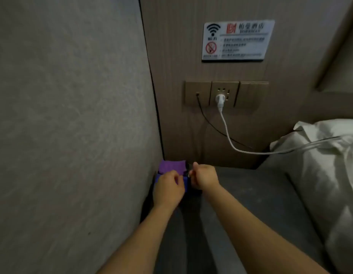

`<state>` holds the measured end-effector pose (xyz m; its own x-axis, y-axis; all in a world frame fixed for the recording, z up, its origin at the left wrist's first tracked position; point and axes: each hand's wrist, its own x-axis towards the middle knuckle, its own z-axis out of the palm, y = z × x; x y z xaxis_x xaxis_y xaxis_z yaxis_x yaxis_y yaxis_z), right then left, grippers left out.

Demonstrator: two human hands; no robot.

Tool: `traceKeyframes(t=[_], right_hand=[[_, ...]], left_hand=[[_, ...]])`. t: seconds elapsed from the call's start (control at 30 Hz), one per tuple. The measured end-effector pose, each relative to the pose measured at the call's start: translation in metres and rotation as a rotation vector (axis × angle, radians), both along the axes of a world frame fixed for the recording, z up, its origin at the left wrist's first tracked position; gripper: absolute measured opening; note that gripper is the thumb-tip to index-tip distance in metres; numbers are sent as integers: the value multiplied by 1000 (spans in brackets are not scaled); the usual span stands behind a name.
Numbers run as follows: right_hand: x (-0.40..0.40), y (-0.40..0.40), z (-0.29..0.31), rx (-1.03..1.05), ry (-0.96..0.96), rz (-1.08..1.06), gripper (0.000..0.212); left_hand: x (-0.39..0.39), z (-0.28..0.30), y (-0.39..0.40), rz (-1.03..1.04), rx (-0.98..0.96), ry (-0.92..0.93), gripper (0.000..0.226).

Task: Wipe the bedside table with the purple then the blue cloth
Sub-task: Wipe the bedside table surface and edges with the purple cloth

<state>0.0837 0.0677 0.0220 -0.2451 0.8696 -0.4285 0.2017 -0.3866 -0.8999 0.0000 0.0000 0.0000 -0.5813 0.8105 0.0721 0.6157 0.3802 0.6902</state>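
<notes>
Bedside corner, seen from above. Surface (250,194): dark grey top, dim, running from the wall corner toward the bed. Purple cloth (172,166): folded, lying in the far left corner of the surface, against the textured grey wall (73,115) and the wood-grain panel (171,76). Blue cloth (158,179): only a narrow strip shows, just in front of the purple one and partly beneath the left hand. Left hand (168,189): fingers curled down over the near edge of the purple cloth and the blue strip, touching the fabric; which cloth it grips cannot be told. Right hand (204,177): just beside the cloths on their right, closed into a loose fist with the thumb raised, pinching something small and dark that is too blurred to identify. Both forearms bare, reaching in from the lower edge. Wall fittings: Wi-Fi and no-smoking sign (238,40) mounted high on the panel; below it a tan socket plate (225,93) with a white plug (219,99) inserted, its white cable (241,149) drooping right onto the white pillow (329,155); a thin black cord (211,123) leaves the plate's left section. Bed with white linen occupies the right side.
</notes>
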Motion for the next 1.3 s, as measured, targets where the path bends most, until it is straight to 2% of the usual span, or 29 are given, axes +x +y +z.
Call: traceKeyframes(t=[0.03, 0.1, 0.17, 0.23, 0.27, 0.33, 0.4, 0.53, 0.6, 0.83, 1.1, 1.3], right_hand=[[-1, -1, -5, 126, -145, 7, 40], [-4, -1, -15, 348, -390, -10, 34], [-10, -7, -21, 516, -466, 72, 35], [-28, -5, -29, 668, -555, 201, 22], [-39, -2, -33, 728, -598, 304, 24], [-61, 2, -39, 773, -691, 544, 38], [-72, 6, -44, 772, -758, 715, 42], [-67, 20, -63, 816, -872, 847, 44], [-59, 25, -65, 817, -872, 833, 44], [0, 38, -52, 800, -992, 756, 44], [75, 65, -62, 672, -936, 512, 45], [145, 87, -65, 595, -982, 352, 44]], left_hand=[[0, -5, -7, -69, -93, 139, 22], [-2, -26, -14, -210, -264, 267, 43], [-5, -38, -19, -290, -379, 299, 56], [-7, -47, -19, -340, -395, 371, 58], [-8, -51, -19, -358, -410, 386, 57], [-11, -52, -18, -394, -493, 437, 54], [-11, -48, -15, -432, -550, 485, 50], [-12, -46, -17, -357, -412, 336, 52], [-12, -47, -17, -350, -369, 303, 53], [-14, -43, -2, -321, -441, 312, 60], [-18, -41, 17, -303, -457, 303, 60], [-17, -40, 17, -293, -444, 290, 60]])
